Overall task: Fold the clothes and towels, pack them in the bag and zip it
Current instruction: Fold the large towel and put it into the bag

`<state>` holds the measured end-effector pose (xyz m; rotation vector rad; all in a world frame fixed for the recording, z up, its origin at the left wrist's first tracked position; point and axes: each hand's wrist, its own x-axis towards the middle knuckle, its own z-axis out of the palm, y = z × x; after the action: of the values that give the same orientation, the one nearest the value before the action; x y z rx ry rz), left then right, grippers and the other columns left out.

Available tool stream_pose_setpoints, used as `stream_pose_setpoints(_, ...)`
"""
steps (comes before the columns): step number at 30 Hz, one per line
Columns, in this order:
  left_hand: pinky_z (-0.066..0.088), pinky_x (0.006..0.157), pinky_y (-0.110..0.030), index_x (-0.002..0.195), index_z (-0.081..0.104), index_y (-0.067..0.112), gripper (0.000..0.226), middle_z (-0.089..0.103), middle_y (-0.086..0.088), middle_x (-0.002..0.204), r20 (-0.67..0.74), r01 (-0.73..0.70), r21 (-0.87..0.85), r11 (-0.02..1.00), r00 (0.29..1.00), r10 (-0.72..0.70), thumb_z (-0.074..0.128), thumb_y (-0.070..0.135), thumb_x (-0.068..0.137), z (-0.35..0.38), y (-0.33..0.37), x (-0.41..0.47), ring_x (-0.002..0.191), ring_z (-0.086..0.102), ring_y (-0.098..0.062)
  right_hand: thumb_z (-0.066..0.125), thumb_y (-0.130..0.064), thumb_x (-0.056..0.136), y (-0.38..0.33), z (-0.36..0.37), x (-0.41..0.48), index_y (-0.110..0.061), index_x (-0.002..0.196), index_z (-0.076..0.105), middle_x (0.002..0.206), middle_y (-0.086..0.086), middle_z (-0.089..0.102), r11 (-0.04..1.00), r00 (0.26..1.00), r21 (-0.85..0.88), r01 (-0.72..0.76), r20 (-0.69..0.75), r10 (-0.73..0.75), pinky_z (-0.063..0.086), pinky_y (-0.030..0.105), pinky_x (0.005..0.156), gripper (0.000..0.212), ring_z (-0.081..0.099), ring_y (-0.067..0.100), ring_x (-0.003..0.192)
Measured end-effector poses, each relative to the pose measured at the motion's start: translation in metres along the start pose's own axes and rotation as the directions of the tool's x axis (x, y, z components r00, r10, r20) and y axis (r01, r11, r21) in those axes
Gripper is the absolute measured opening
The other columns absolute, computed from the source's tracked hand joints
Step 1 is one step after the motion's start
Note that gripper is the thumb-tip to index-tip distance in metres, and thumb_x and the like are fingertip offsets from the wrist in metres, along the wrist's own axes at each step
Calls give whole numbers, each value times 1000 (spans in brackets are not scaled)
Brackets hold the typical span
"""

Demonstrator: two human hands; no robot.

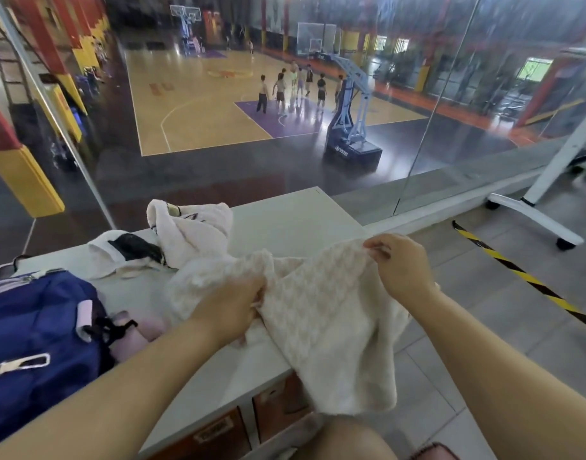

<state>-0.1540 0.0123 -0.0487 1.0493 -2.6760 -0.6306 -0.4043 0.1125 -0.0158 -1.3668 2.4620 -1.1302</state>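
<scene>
Both hands grip a cream towel (321,310) — the left hand (230,307) bunches its middle, the right hand (401,263) pinches an upper edge. It drapes over the white bench (285,220) edge, near the blue bag (39,327).

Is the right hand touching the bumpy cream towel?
Touching. The head view shows the right hand pinching the cream towel's top edge between its fingertips.

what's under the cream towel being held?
Under the cream towel: the white bench top on its left part; its right part overhangs the bench edge, above brown cubby fronts and tiled floor. Whatever lies beneath the bunched middle is covered.
</scene>
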Motion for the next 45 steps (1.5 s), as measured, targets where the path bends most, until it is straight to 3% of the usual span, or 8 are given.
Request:
stream_pose_setpoints(4,43,55,-34,73,62,12,13,57,-7,80,-279,-64,173,983,954,111,53,3,76,-21,-7,19,70,59,-31,57,-8,91,1,-5,6,-15,102,69,108,1,64,1000,997,4,-12,-70,12,40,18,81,18,57,13,90)
stream_pose_setpoints(8,39,67,-34,92,65,12,19,62,-6,102,-356,127,140,982,932,-70,48,5,86,-49,-8,43,93,59,-31,62,-13,87,-3,-5,13,-16,117,62,120,1,54,994,1000,-111,-6,25,9,35,17,78,30,56,19,96)
stream_pose_setpoints(13,47,82,-32,104,69,15,28,70,-8,106,-151,139,76,987,980,-126,45,15,88,-36,5,49,99,60,-29,69,-18,78,-9,12,7,-19,118,43,115,-6,34,953,924,-277,121,381,-6,35,14,79,48,43,8,88)
stream_pose_setpoints(18,49,87,-33,132,42,20,64,65,-1,112,76,164,-46,985,984,-160,63,40,75,8,11,30,102,61,-21,78,-26,68,5,34,-3,-21,144,12,137,-4,21,927,861,-372,48,486,151,52,44,83,100,53,29,103)
stream_pose_setpoints(29,37,100,-36,129,43,9,86,40,-13,130,54,342,176,923,933,-356,62,68,68,36,35,9,121,37,-30,70,-38,80,13,37,-16,-11,119,51,116,6,49,888,912,-459,-1,365,190,41,31,71,52,58,28,99)
stream_pose_setpoints(36,50,76,-32,115,54,18,24,65,-8,104,16,216,-65,974,976,-215,45,27,95,36,51,-5,83,57,-21,51,-20,89,10,25,-20,-14,103,63,100,5,57,887,951,-462,12,279,132,36,30,66,19,57,25,93)
stream_pose_setpoints(40,43,80,-31,135,37,22,42,62,-6,111,-59,295,-348,890,940,-335,46,18,93,16,43,-7,98,57,-26,53,-25,90,5,0,-18,-23,98,65,98,0,60,915,971,-394,-88,170,167,27,22,51,14,52,19,82)
stream_pose_setpoints(45,47,89,-39,121,51,17,33,62,-2,106,-114,275,-604,748,899,-423,54,17,88,-22,38,-1,102,58,-27,62,-21,84,-14,-18,-9,-30,71,60,78,-2,63,989,991,-117,-86,96,98,44,31,62,16,58,21,78)
